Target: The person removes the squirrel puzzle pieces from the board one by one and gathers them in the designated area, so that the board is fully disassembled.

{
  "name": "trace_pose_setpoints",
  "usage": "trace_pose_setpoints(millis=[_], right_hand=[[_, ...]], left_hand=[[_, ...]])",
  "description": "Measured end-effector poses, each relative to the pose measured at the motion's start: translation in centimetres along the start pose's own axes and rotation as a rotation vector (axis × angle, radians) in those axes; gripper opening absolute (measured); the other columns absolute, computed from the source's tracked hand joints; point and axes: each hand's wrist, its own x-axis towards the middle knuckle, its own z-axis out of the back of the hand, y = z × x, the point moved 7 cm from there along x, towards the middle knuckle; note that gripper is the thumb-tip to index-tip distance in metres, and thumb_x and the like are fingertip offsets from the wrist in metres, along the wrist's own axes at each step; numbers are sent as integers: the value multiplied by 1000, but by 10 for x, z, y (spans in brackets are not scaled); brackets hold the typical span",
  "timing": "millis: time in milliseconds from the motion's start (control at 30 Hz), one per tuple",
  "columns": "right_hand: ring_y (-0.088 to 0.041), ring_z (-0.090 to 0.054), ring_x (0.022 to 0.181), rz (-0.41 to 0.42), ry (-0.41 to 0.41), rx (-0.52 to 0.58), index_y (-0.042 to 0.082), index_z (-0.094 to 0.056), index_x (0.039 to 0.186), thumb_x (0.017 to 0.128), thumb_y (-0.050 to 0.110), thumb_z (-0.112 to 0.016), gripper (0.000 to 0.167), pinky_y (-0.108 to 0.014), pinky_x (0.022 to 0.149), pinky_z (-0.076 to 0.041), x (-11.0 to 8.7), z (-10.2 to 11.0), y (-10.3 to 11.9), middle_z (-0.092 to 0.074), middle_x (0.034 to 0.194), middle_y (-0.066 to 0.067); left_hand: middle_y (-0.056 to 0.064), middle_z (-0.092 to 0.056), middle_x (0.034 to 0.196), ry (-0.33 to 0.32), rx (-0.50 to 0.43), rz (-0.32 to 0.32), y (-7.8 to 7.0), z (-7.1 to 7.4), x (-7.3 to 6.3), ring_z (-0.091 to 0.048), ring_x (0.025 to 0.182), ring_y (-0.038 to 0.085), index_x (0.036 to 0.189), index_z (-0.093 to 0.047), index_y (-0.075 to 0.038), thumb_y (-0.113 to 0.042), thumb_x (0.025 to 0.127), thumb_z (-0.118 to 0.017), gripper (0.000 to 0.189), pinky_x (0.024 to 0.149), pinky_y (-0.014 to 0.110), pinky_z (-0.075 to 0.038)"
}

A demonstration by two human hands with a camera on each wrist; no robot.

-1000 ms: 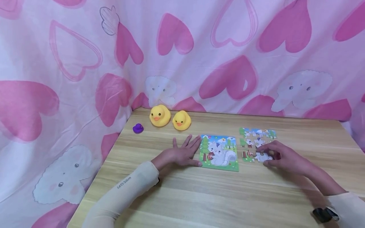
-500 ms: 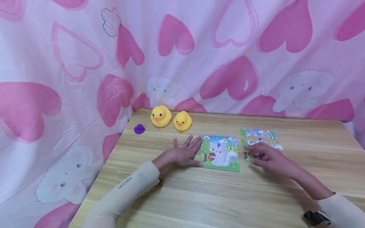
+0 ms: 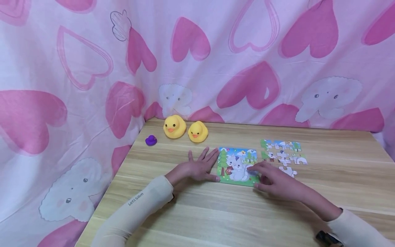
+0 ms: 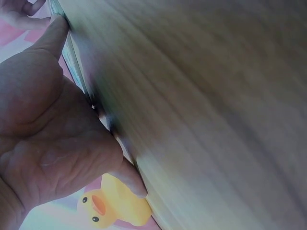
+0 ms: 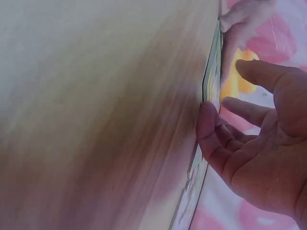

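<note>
In the head view, a square puzzle board [image 3: 237,176] with a squirrel picture lies flat on the wooden table. My left hand [image 3: 199,169] rests beside it with fingers spread, fingertips and thumb right at its left edge. My right hand [image 3: 274,181] is over the board's lower right side. Its index finger reaches onto the squirrel's tail, and its thumb is near the lower right corner. In the right wrist view, nothing shows between the thumb [image 5: 264,74] and fingers [image 5: 211,127]. Several interlocking puzzle pieces [image 3: 283,157] lie in rows to the right, partly hidden by my right hand.
Two yellow rubber ducks [image 3: 174,127] and a small purple duck [image 3: 151,140] stand at the back left of the table [image 3: 197,216]. A pink heart-print curtain [image 3: 197,79] hangs along the table's back and left sides.
My right hand has moved left from the loose pieces to the board's right side, uncovering the right-hand pieces. The left hand has stayed by the board's left edge.
</note>
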Motion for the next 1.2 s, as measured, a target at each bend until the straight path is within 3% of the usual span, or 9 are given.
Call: trace_pose_setpoints(millis=[167, 433, 800, 1000, 1200], right_hand=[[-9, -53, 86, -22, -19, -78, 19, -63, 144, 97, 33, -78, 51, -22, 68, -45, -1, -2, 6, -60, 116, 2], [-9, -52, 82, -65, -63, -105, 20, -67, 138, 96, 33, -79, 46, -22, 65, -43, -2, -3, 8, -62, 113, 4], [-12, -51, 82, -131, -132, -153, 12, -64, 139, 87, 20, -87, 58, -23, 65, -41, 5, -5, 5, -63, 113, -1], [-12, -53, 84, -120, -148, -124, 11, -66, 136, 87, 17, -87, 53, -23, 68, -44, 8, -10, 5, -65, 124, -4], [-14, -52, 86, -138, -116, -81, 13, -60, 144, 89, 15, -86, 61, -22, 68, -44, 11, -12, 1, -62, 120, -3]], left_hand=[[-8, 19, 179, 0, 3, 1, -1, 0, 0, 20, 166, 28, 170, 12, -27, -76, 97, -54, 110, 114, 87, 13], [-6, 19, 179, 1, 7, -11, -4, 2, 0, 20, 166, 30, 171, 12, -26, -74, 98, -53, 108, 114, 87, 13], [-7, 20, 179, 3, 7, -20, -6, 3, 1, 21, 166, 30, 171, 12, -27, -75, 98, -52, 108, 114, 87, 13], [-7, 19, 179, -1, 5, 1, -2, 1, -2, 19, 166, 30, 171, 10, -26, -75, 97, -53, 109, 114, 88, 12], [-6, 19, 179, -5, -1, -23, -2, 0, -3, 20, 166, 31, 171, 11, -28, -74, 98, -54, 108, 112, 89, 14]])
